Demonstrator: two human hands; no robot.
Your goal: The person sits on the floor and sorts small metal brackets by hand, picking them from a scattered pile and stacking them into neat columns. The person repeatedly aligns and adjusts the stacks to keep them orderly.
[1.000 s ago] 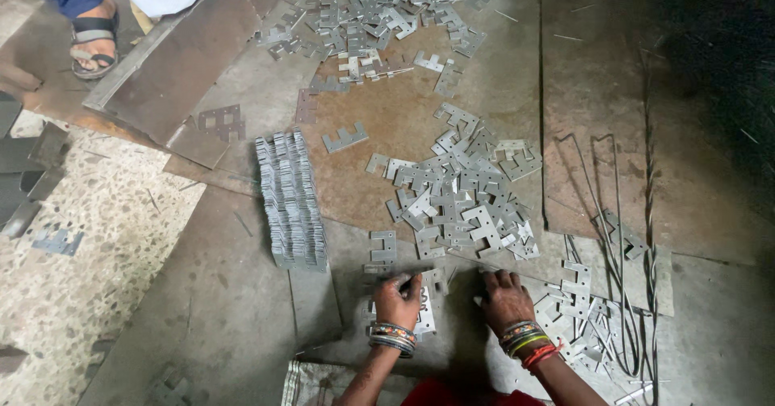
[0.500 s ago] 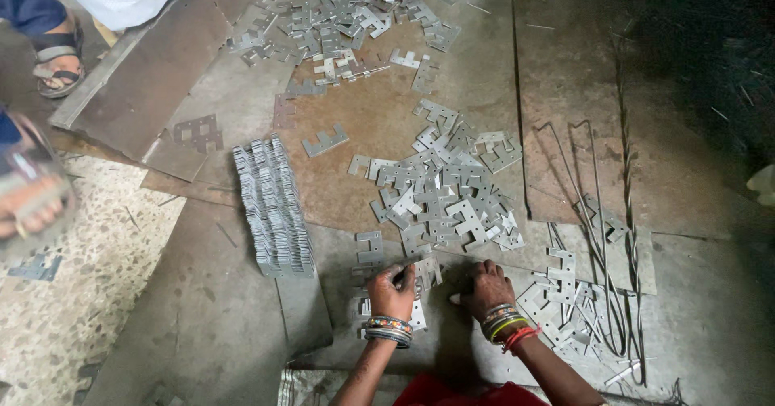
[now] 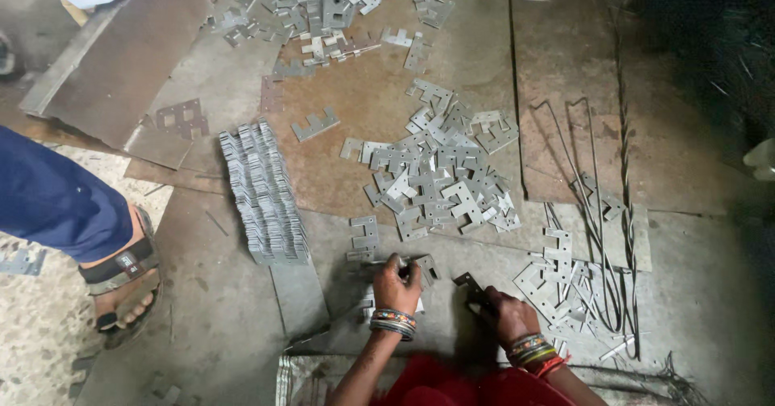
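Sorting stamped metal plates on the floor.
My left hand [image 3: 395, 286] pinches one plate [image 3: 420, 265]; my right hand [image 3: 504, 316] grips another plate [image 3: 470, 285], lower centre.

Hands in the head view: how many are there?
2: the left hand on a metal plate, the right hand holding a dark plate. The passer-by's hands are out of frame.

Two hands: left hand [image 3: 396, 283], right hand [image 3: 506, 316]. One row of stacked metal plates [image 3: 262, 192]. Two loose heaps of plates [image 3: 436, 172], too many to count. One sandalled foot [image 3: 121, 281].
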